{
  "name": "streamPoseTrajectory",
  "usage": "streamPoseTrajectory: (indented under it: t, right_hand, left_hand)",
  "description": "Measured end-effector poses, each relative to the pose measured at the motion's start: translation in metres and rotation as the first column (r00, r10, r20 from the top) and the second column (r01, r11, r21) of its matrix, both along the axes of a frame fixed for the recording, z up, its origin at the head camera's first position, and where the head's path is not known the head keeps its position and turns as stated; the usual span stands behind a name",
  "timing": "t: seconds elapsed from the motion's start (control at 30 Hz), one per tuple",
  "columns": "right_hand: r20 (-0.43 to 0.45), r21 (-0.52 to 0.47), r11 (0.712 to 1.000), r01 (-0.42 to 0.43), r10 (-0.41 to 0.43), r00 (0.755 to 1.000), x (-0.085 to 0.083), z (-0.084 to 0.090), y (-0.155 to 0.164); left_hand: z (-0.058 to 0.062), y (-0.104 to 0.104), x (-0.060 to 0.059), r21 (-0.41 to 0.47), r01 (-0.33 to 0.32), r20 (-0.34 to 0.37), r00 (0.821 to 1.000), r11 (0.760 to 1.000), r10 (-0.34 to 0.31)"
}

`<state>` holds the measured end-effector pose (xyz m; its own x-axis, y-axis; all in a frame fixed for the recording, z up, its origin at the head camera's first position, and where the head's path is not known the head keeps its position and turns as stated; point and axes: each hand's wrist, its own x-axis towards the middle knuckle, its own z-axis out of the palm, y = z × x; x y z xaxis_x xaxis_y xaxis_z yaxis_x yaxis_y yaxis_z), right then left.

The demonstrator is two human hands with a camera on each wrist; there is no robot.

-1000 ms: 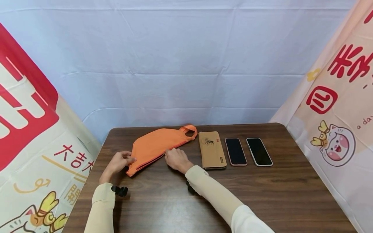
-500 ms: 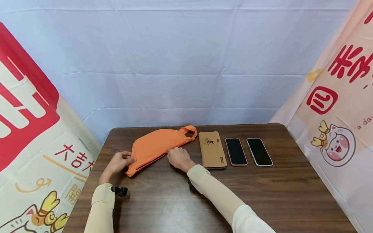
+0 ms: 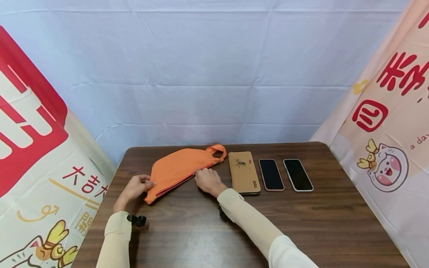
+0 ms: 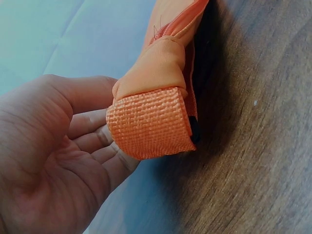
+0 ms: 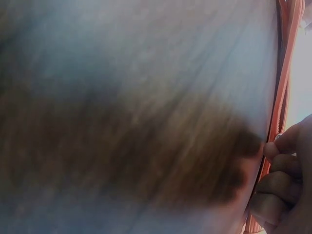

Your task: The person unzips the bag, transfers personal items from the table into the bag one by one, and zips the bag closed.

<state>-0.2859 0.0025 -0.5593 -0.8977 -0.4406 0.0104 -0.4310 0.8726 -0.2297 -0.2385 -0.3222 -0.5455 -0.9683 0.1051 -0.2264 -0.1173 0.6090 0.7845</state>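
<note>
Orange zip pouch (image 3: 181,165): lying on surface (image 3: 301,219), left of the tan wallet (image 3: 244,172). Left hand (image 3: 135,186) gripping its webbing end; right hand (image 3: 208,180) pinching the zip pull (image 5: 278,137). Risk: fabric bunching, jamming the zip, should the left-hand grip be slackening.

the right wrist view is mostly blurred, and its edge cuts off the right hand (image 5: 285,185).
</note>
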Motion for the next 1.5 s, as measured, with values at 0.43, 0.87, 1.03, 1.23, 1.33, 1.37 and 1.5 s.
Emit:
streamPoseTrajectory:
  t: [0.43, 0.87, 1.03, 1.23, 1.33, 1.37, 1.5]
  right_hand:
    - [-0.002, -0.013, 1.000, 0.022, -0.022, 1.000, -0.006, 0.002, 0.009]
    - [0.001, -0.037, 0.999, 0.025, -0.025, 1.000, -0.006, 0.002, 0.012]
    - [-0.006, -0.029, 0.999, 0.034, -0.034, 0.999, -0.008, 0.000, 0.015]
    - [-0.015, -0.024, 0.999, 0.038, -0.038, 0.999, -0.010, -0.002, 0.020]
    - [-0.010, -0.029, 0.999, 0.038, -0.038, 0.999, -0.010, -0.003, 0.021]
    - [-0.007, -0.031, 0.999, 0.037, -0.037, 0.999, -0.010, -0.003, 0.022]
    - [-0.002, -0.025, 0.999, 0.038, -0.038, 0.999, -0.010, -0.001, 0.024]
  left_hand:
    - [0.000, 0.000, -0.003, 0.005, 0.015, -0.001, 1.000, 1.000, -0.015]
    - [-0.001, 0.000, -0.004, 0.003, 0.002, 0.016, 1.000, 1.000, -0.002]
    - [-0.001, 0.000, -0.003, 0.007, 0.002, 0.025, 1.000, 1.000, -0.002]
    - [-0.001, -0.001, -0.002, 0.018, 0.013, 0.017, 1.000, 1.000, -0.013]
    - [-0.003, -0.001, -0.003, 0.011, 0.008, 0.017, 1.000, 1.000, -0.008]
    - [-0.003, -0.001, -0.003, 0.008, 0.007, 0.019, 1.000, 1.000, -0.007]
    - [-0.004, 0.000, -0.003, 0.008, -0.003, 0.018, 1.000, 1.000, 0.003]
